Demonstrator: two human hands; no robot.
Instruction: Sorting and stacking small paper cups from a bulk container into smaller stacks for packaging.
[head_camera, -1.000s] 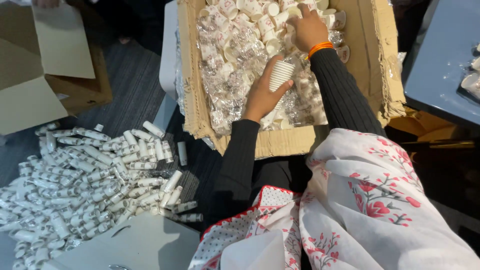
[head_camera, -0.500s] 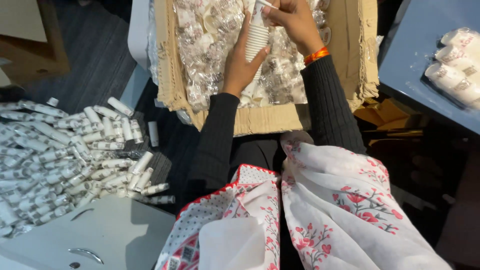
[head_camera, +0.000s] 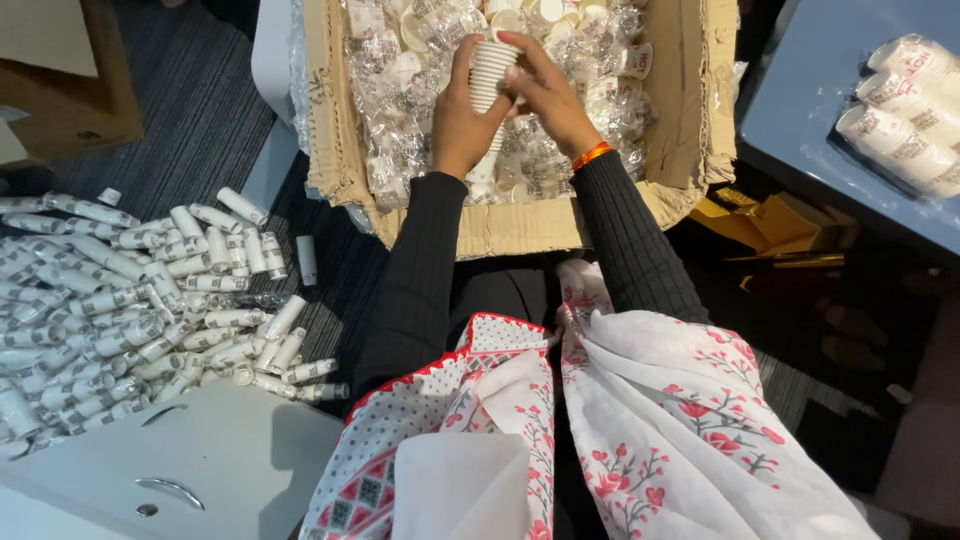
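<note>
A tall stack of small white paper cups (head_camera: 489, 80) stands upright over an open cardboard box (head_camera: 690, 150). My left hand (head_camera: 462, 120) grips the stack's lower half from the left. My right hand (head_camera: 548, 92), with an orange band at the wrist, closes on its top from the right. The box is full of loose white cups and clear plastic wrappers (head_camera: 400, 110). Both arms wear black ribbed sleeves.
On the dark floor at left lies a heap of wrapped cup stacks (head_camera: 130, 310). A white drawer unit (head_camera: 190, 470) sits at lower left, another cardboard box (head_camera: 60, 80) at upper left. A blue table (head_camera: 810, 110) at right holds wrapped cups (head_camera: 905, 115). A floral scarf covers my lap.
Both hands have risen and come together on the cup stack, which now stands upright and higher in the box. The view has shifted, so the box sits more central.
</note>
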